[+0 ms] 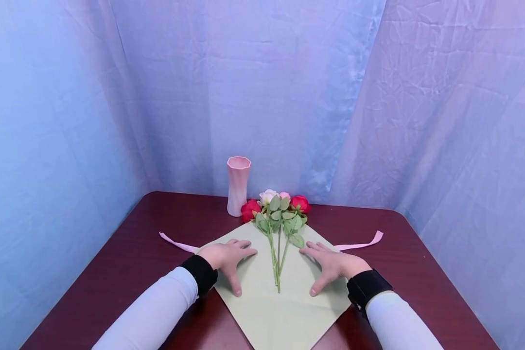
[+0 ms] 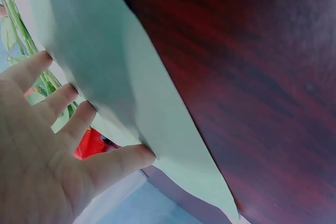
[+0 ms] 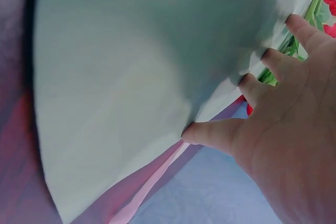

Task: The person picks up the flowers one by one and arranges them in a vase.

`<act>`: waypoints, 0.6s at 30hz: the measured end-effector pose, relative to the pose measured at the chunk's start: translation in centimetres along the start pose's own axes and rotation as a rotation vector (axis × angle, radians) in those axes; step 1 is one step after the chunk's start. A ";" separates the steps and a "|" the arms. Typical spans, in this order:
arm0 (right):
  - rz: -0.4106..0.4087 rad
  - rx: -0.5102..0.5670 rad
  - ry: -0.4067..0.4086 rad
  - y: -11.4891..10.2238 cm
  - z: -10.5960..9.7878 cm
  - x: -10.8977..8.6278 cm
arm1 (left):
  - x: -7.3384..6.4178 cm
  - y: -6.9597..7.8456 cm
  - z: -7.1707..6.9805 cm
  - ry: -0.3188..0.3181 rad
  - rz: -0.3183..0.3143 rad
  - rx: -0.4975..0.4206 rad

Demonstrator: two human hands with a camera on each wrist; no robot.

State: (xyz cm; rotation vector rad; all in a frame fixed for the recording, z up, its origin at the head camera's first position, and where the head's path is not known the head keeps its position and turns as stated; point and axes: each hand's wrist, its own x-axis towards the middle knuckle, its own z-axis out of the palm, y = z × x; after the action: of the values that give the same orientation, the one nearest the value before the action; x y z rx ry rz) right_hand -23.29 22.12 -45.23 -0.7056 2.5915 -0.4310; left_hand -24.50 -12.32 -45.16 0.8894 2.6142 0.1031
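Observation:
A pale green sheet of wrapping paper [image 1: 284, 316] lies flat with one corner toward me. On its far half rest several long-stemmed roses: red [image 1: 300, 203], white [image 1: 268, 196] and pink, stems [image 1: 276, 267] pointing at me. My left hand [image 1: 229, 257], fingers spread, touches the paper left of the stems with its fingertips. To the right of the stems, my right hand [image 1: 330, 262] mirrors it, spread fingertips on the paper [image 3: 115, 77]. Neither hand grips anything. A pink ribbon [image 1: 358, 244] runs under the paper, its ends showing on both sides.
A pink fluted vase [image 1: 238, 187] stands upright behind the roses, left of the blooms. The dark reddish wooden table [image 1: 113, 272] extends to both sides. Bluish cloth curtains [image 1: 280, 97] hang close behind its back edge and along both sides.

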 end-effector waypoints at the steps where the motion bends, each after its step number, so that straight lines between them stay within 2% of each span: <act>1: -0.001 0.007 0.000 0.0 -0.1 0.1 | 0.0 -0.1 -0.1 0.002 0.000 -0.006; 11: 0.012 0.018 0.010 0.3 -0.6 1.1 | 0.4 -0.9 -0.4 0.005 -0.020 -0.052; 18: 0.090 -0.025 0.016 -1.4 -0.7 0.6 | -0.9 -1.2 -0.3 -0.001 -0.038 -0.080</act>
State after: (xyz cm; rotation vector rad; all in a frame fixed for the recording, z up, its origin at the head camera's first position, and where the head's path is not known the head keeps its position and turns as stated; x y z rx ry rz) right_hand -23.51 20.75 -44.24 -0.5935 2.6357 -0.3781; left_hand -24.68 -13.79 -44.83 0.8123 2.6049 0.1950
